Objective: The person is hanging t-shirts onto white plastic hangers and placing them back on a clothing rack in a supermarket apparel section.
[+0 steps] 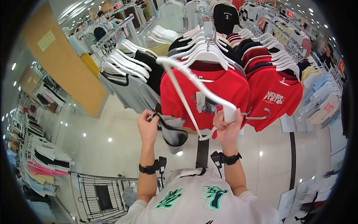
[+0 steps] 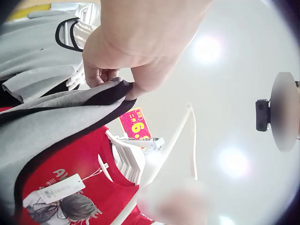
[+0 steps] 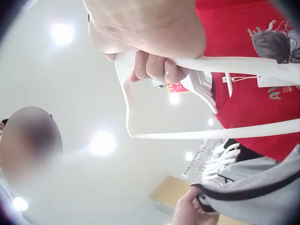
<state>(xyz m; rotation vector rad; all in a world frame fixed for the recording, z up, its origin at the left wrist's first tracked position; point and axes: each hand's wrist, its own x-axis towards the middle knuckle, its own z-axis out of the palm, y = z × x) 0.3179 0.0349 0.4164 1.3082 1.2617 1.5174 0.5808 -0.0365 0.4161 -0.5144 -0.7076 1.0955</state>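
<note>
My left hand (image 1: 148,128) pinches the black-trimmed edge of a grey shirt (image 2: 35,129), which hangs loosely folded from the fingers. My right hand (image 1: 228,126) grips a white plastic hanger (image 3: 234,63) near its neck, fingers curled round it. The hanger carries no garment; it is tilted, with its metal hook (image 1: 261,114) pointing right and its arms stretching away to the upper left. Behind both hands hangs a red shirt (image 1: 173,87) with a printed figure and a white paper tag (image 2: 61,187).
Grey shirts (image 1: 130,91) hang on white hangers at left of the red ones, and more red shirts (image 1: 274,97) at right. A wire shopping cart (image 1: 84,192) stands at lower left. A tan pillar (image 1: 63,56) rises at the left over the shiny tiled floor (image 1: 123,142).
</note>
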